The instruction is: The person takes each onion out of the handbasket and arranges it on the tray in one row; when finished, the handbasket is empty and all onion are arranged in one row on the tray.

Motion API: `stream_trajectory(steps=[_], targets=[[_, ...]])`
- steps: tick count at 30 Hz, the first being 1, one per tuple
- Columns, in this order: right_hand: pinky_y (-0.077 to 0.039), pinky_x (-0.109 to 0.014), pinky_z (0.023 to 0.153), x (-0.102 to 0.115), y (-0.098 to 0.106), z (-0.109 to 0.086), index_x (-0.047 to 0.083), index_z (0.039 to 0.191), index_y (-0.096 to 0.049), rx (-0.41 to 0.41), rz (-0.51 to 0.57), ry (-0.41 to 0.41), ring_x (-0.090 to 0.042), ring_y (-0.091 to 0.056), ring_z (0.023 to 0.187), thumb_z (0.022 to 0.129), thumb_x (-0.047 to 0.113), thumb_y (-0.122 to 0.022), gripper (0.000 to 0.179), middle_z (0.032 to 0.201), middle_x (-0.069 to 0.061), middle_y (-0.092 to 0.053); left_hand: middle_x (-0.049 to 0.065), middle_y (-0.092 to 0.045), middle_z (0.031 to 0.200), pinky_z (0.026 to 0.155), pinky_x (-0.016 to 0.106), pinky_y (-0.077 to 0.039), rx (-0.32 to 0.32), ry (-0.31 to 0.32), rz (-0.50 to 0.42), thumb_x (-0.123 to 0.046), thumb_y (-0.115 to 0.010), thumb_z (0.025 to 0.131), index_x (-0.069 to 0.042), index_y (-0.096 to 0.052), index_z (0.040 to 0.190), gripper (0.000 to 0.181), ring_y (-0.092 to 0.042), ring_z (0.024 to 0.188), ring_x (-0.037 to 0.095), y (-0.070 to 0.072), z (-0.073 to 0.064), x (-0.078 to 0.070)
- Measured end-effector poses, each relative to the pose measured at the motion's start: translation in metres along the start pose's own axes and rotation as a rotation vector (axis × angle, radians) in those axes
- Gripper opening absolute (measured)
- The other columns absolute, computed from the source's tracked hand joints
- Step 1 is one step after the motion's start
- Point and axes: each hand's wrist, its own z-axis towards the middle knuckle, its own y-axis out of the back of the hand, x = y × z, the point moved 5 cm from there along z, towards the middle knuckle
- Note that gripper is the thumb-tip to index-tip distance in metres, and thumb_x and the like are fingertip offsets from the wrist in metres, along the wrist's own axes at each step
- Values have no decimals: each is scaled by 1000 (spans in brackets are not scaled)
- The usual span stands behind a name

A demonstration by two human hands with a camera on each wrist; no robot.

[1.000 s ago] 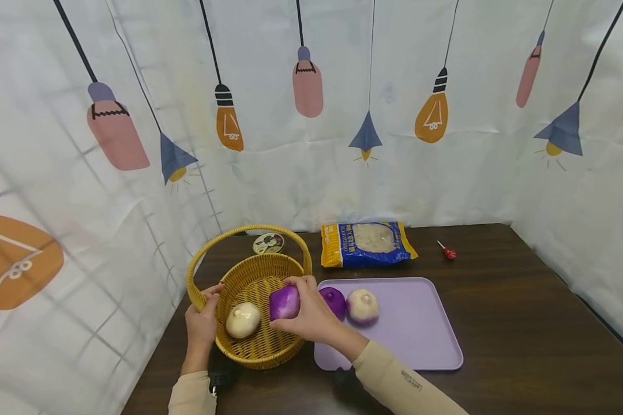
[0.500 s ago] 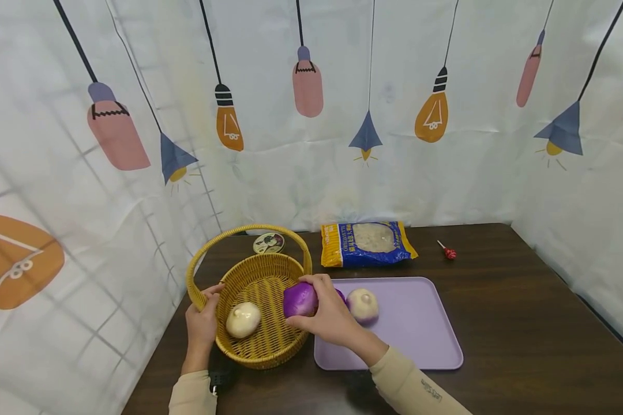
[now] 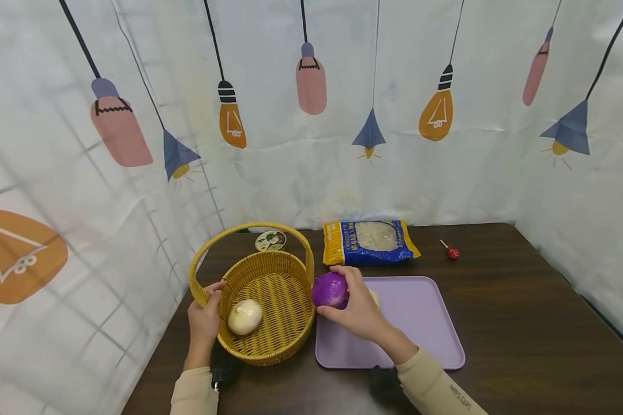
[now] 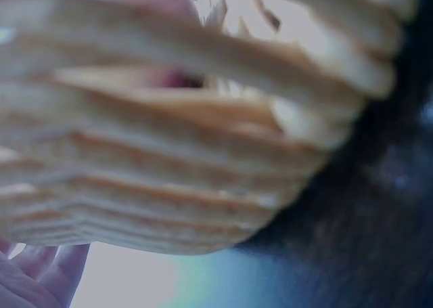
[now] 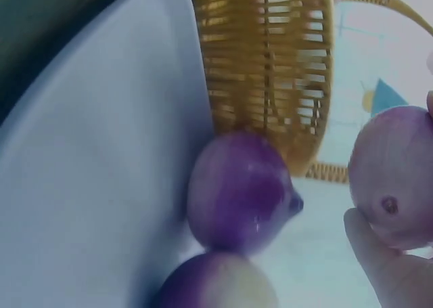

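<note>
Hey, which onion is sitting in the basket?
The white onion. It lies alone in the basket, while the right hand grips a purple onion and two other onions sit on the tray.

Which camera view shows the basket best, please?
The head view: it shows the basket almost whole, with its handle and the white onion inside. The left wrist view gives only blurred, close-up weave; the right wrist view, part of its side and handle.

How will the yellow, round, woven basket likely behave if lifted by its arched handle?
The yellow, round, woven basket is probably light for its size, given its gappy weave. Its arched handle seems stiff, standing in a curve. It may tilt slightly toward the white, bulb-shaped onion, which sits off-centre inside.
</note>
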Motion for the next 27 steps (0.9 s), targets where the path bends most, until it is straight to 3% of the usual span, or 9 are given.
stream_trajectory(steps=[7, 17, 22, 27], targets=[[-54, -40, 87, -12, 19, 0, 19, 137, -45, -59, 139, -86, -29, -51, 120, 74, 19, -87, 75, 137, -5, -38, 24, -63, 123, 88, 8, -36, 1, -4, 9, -20, -50, 103, 5, -67, 118, 33, -53, 113, 10, 0, 0, 1], [-47, -49, 97, -38, 53, -4, 12, 141, -44, -147, 53, -81, -30, -52, 120, 75, 32, -86, 80, 142, -9, -41, 23, -64, 121, 89, 8, -37, -2, -18, -21, -19, -52, 102, 5, -67, 117, 32, -54, 109, 5, 0, 4, 7], [-48, -49, 95, -50, 67, -10, 10, 141, -44, -188, 28, -73, -31, -52, 119, 77, 31, -84, 78, 142, -12, -44, 19, -64, 123, 91, 9, -36, 4, 19, -12, -21, -52, 102, 1, -67, 118, 32, -53, 113, 7, 0, 9, 21], [-47, -51, 97, -62, 78, -18, 7, 142, -42, -218, 41, -119, -35, -51, 120, 78, 26, -84, 78, 142, -16, -44, 19, -64, 124, 90, 8, -36, -3, 29, -5, -18, -52, 102, 1, -68, 118, 30, -53, 115, 11, 1, 12, 26]])
